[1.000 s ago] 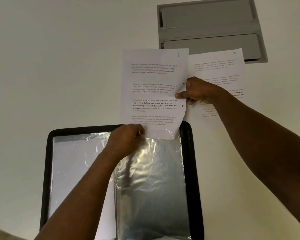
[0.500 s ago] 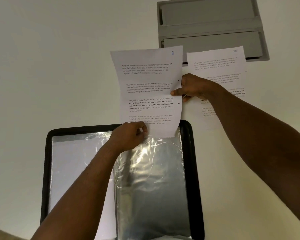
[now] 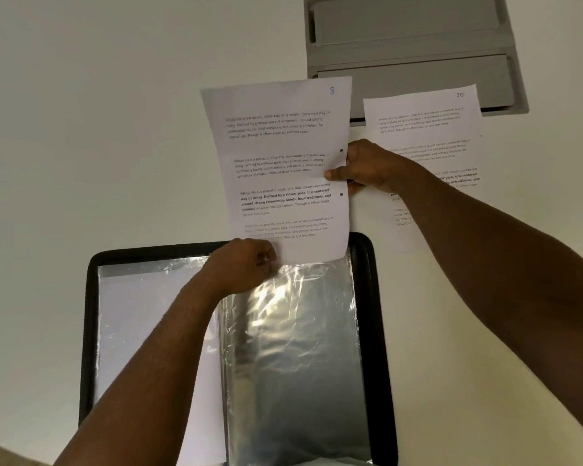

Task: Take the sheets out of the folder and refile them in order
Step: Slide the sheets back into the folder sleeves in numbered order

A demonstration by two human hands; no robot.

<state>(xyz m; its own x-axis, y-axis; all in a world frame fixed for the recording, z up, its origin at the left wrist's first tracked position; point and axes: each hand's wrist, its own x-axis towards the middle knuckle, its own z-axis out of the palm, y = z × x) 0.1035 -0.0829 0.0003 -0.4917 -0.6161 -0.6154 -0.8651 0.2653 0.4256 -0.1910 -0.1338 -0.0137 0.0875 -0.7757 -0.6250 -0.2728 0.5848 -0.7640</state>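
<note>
1. Sheet 8 (image 3: 283, 169) stands with its long axis in line with the sleeve (image 3: 293, 348), its bottom edge at the sleeve's mouth, in the open folder (image 3: 377, 331)
2. The right hand (image 3: 364, 169) pinches the sheet's right edge between its two punch holes; the left hand (image 3: 246, 267), nearer the mouth, grips the bottom left corner and the plastic there
3. Sheet 10 (image 3: 424, 136) lies flat just right, partly under the right arm
4. Against half a second ago, the sheet has tilted left at its top and sits slightly higher; both grips are unchanged
</note>
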